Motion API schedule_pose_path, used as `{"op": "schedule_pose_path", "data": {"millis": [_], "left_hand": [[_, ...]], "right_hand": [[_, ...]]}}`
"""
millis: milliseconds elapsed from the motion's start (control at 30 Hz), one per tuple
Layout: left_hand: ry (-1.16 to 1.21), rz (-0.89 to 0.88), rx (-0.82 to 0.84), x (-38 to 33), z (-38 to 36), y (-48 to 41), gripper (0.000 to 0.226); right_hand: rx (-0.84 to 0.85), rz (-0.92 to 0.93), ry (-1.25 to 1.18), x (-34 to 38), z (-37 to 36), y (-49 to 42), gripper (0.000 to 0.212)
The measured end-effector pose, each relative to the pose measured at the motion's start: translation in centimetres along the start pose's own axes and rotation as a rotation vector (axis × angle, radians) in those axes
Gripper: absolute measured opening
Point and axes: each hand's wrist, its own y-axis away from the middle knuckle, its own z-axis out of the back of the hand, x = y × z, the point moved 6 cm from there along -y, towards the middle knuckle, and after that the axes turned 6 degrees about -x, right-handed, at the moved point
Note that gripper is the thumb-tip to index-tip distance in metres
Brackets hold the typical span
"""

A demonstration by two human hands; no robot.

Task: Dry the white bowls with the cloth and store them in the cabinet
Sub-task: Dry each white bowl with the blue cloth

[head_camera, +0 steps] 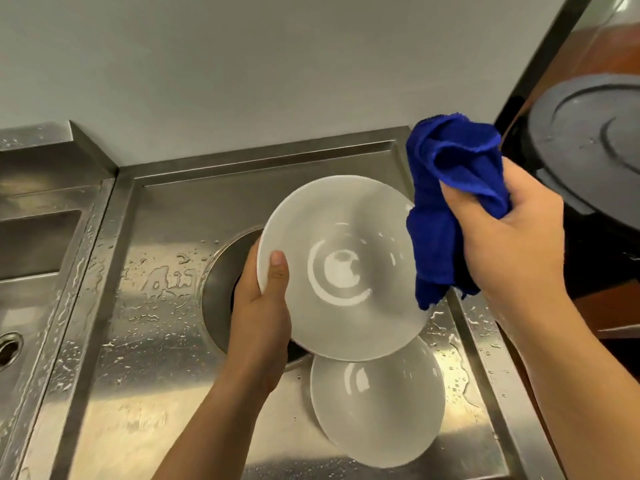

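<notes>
You stand over a wet steel counter (pixel 145 393), beaded with water, with a round dark opening (pixel 221 282) set into it and a sink (pixel 31 237) off to your left. Treat that surface as slippery; set nothing dry back on it.

Your left hand (pixel 259 317) holds the upper white bowl (pixel 343 265) tilted toward you above the counter, thumb pressed over the near rim and fingers hidden behind it. Keep that pinch firm, because the glaze looks wet and droplets show inside. A second white bowl (pixel 377 403) rests on the counter just below it, partly covered by the first, so lift clear before you turn the bowl.

Your right hand (pixel 512 237) is closed around the bunched blue cloth (pixel 450 202), which touches the bowl's right rim. Spread the cloth over your fingers first; a tight wad likely dries poorly. Then wipe from the centre outward, turn the bowl, and finish with the underside.

No cabinet is in view, so storing waits.
</notes>
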Motion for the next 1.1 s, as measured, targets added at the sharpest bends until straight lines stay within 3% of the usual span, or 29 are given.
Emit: {"op": "schedule_pose_path", "data": {"millis": [167,300,400,733,867,1100], "left_hand": [[-0.158,-0.004,-0.012,3.5,0.1,0.3,0.028],[-0.305,0.01,0.059,7.0,0.3,0.9,0.037],[-0.397,-0.006,0.113,9.2,0.3,1.2,0.032],[-0.639,-0.112,0.178,12.7,0.6,1.0,0.028],[-0.688,-0.166,0.198,13.4,0.7,0.9,0.018],[-0.76,-0.26,0.204,13.4,0.3,0.8,0.023]], "right_hand": [[-0.008,-0.045,-0.018,-2.2,0.9,1.1,0.032],[-0.015,-0.103,-0.017,-4.7,0.8,2.5,0.031],[-0.023,-0.112,0.006,-6.4,0.3,3.3,0.03],[0.007,-0.155,0.123,-10.6,-1.5,5.7,0.011],[0.041,-0.205,0.13,-12.0,-1.9,6.9,0.019],[0.08,-0.299,0.11,-14.7,-2.5,9.7,0.028]]}}
